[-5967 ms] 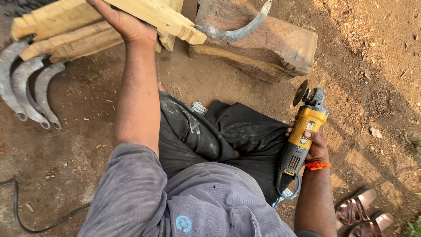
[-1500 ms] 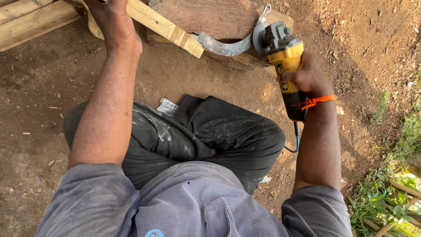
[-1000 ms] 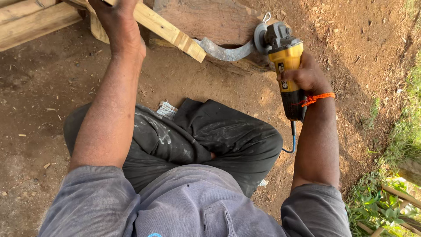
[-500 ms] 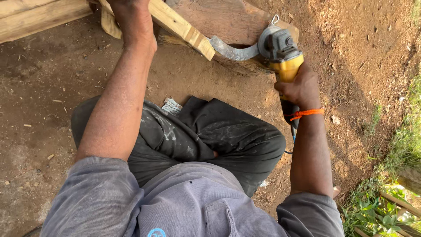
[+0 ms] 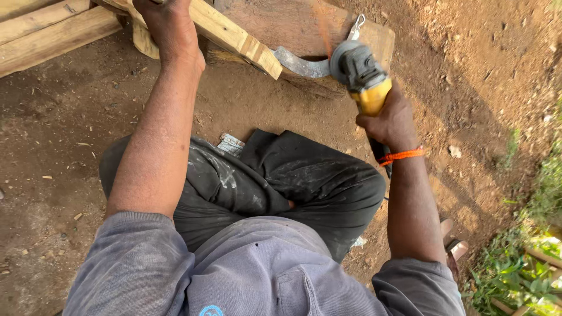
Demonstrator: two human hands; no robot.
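Right hand (image 5: 391, 120) wraps the yellow angle grinder (image 5: 364, 79), disc touching the curved metal blade (image 5: 304, 63) at the wood block's (image 5: 275, 20) front edge. Blade runs leftward from the disc. Left hand (image 5: 170, 26) presses the wooden slat (image 5: 234, 36); fingers hidden.

yellow grinder (image 5: 367, 82) (grey head), orange wristband (image 5: 401, 155)

Outdoor work yard, probably rural: bare dirt ground (image 5: 480, 76), rough timber planks (image 5: 52, 35), grass patch (image 5: 527, 257) at edge.
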